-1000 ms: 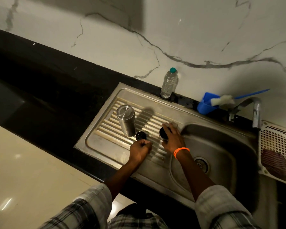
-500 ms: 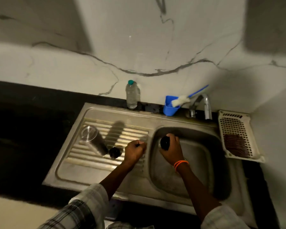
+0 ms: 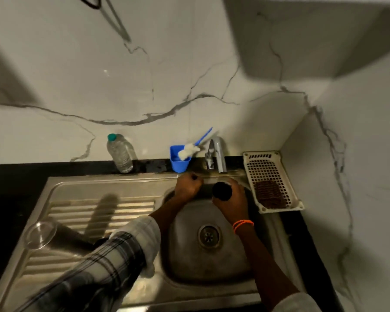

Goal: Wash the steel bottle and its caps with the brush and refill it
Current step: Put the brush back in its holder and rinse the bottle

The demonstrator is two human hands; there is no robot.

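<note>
Steel bottle [image 3: 52,237] is sitting on the drainboard, left of the tap [image 3: 217,155]. Both hands are now moving in under it: right hand [image 3: 231,198] gripping black cap [image 3: 221,191], left hand [image 3: 188,185] curled, contents unclear (rinse prob. starting). Brush [image 3: 190,149] is waiting beside the tap.

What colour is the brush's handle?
Blue, on the brush in the head view.

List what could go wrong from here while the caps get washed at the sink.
1. The steel bottle stands on the ribbed drainboard right beside the left sleeve; pulling that arm back could knock it over.
2. The right hand holds a black cap above the basin; a wet grip could drop it toward the drain.
3. The left hand seems to pinch something small; it could slip into the basin.
</note>
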